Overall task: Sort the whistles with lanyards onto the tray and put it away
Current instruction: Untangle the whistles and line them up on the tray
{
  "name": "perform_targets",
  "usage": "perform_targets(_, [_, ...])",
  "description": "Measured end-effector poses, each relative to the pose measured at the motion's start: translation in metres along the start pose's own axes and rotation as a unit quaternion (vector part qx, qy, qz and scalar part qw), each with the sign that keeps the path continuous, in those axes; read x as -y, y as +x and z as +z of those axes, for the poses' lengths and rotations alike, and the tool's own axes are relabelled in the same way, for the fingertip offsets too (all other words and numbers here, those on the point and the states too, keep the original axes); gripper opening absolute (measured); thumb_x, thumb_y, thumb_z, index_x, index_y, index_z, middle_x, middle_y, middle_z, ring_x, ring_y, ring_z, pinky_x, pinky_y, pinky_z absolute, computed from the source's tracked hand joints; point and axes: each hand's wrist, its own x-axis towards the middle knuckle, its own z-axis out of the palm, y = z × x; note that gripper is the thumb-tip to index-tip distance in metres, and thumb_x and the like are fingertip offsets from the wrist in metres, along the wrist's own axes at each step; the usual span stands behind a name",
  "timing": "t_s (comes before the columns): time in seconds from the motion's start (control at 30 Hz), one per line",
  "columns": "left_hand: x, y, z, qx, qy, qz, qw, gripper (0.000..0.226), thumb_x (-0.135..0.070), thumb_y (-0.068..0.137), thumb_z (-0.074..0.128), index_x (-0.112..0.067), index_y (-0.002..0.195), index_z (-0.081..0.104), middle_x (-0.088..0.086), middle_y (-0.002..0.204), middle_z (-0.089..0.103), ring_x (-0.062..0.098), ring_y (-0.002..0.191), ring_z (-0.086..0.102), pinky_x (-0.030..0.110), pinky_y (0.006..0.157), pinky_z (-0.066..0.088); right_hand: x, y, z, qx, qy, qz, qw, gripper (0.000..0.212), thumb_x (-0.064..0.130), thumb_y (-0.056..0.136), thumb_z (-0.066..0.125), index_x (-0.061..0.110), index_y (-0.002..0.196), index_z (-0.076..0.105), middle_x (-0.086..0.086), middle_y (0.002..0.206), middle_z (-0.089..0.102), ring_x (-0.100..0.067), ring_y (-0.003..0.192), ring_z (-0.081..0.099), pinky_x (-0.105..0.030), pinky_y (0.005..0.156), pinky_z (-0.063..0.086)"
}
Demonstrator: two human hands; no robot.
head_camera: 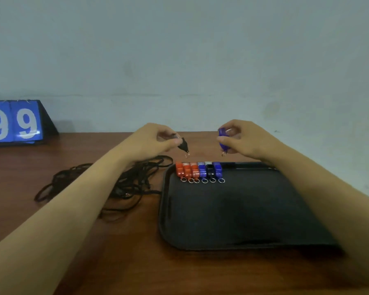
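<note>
Well, against a pale wall, the brown wooden tabletop (136,262) carries a black tray (232,209) — six whistles (199,170) along its far edge. Above, left hand (156,139) pinches a black whistle (183,144), right hand (243,138) a blue whistle (222,140) — lanyards (124,182) tangled left, scoreboard (15,122) beyond.

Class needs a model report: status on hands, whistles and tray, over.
Left hand pinches black whistle; right hand pinches blue whistle. Six whistles in a row on tray. Lanyards heaped on table, left of tray. Nothing blocking.
</note>
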Motion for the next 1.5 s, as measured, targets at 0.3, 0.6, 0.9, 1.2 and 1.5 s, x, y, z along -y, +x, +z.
perform_targets(0.3, [-0.070, 0.041, 0.073, 0.144, 0.045, 0.008, 0.988, 0.043, -0.055, 0.089, 0.067, -0.021, 0.114, 0.064, -0.002, 0.081, 0.075, -0.005, 0.057, 0.063, 0.022, 0.071, 0.047, -0.054, 0.000, -0.015, 0.031, -0.119, 0.065, 0.990, 0.038, 0.052, 0.094, 0.063, 0.025, 0.118, 0.050, 0.003, 0.088, 0.073, -0.015, 0.081, 0.073, -0.030, 0.073, 0.053])
perform_targets(0.6, [-0.066, 0.028, 0.115, 0.091, 0.049, 0.039, 0.994, 0.033, -0.055, 0.092, 0.062, -0.034, 0.117, 0.060, -0.013, 0.059, 0.070, -0.004, 0.049, 0.060, 0.019, 0.059, 0.041, -0.074, 0.007, -0.003, 0.086, -0.154, 0.082, 0.981, 0.039, 0.056, 0.095, 0.059, 0.024, 0.114, 0.049, 0.004, 0.077, 0.076, -0.019, 0.076, 0.074, -0.040, 0.083, 0.059])
perform_targets(0.9, [-0.057, 0.032, 0.125, 0.064, 0.088, 0.088, 0.990, 0.025, -0.052, 0.092, 0.064, -0.035, 0.109, 0.057, -0.021, 0.078, 0.064, -0.002, 0.072, 0.064, 0.018, 0.068, 0.045, -0.067, 0.001, -0.002, 0.095, -0.155, 0.078, 0.980, 0.028, 0.042, 0.099, 0.059, 0.019, 0.114, 0.052, -0.003, 0.087, 0.076, -0.023, 0.081, 0.075, -0.043, 0.086, 0.059])
perform_targets(1.2, [-0.050, 0.036, 0.127, 0.030, 0.113, 0.102, 0.988, 0.025, -0.054, 0.091, 0.064, -0.033, 0.106, 0.062, -0.019, 0.093, 0.059, -0.005, 0.077, 0.055, 0.014, 0.066, 0.038, -0.061, -0.001, -0.002, 0.098, -0.142, 0.103, 0.980, 0.032, 0.045, 0.099, 0.059, 0.020, 0.117, 0.051, -0.003, 0.085, 0.076, -0.024, 0.085, 0.075, -0.042, 0.089, 0.059])
perform_targets(1.5, [-0.046, 0.038, 0.128, 0.033, 0.143, 0.069, 0.987, 0.036, -0.059, 0.094, 0.057, -0.027, 0.107, 0.066, -0.008, 0.098, 0.068, 0.005, 0.083, 0.062, 0.027, 0.075, 0.052, -0.064, -0.001, -0.002, 0.099, -0.146, 0.090, 0.980, 0.035, 0.049, 0.097, 0.060, 0.020, 0.112, 0.050, -0.002, 0.081, 0.077, -0.024, 0.082, 0.076, -0.043, 0.089, 0.059])
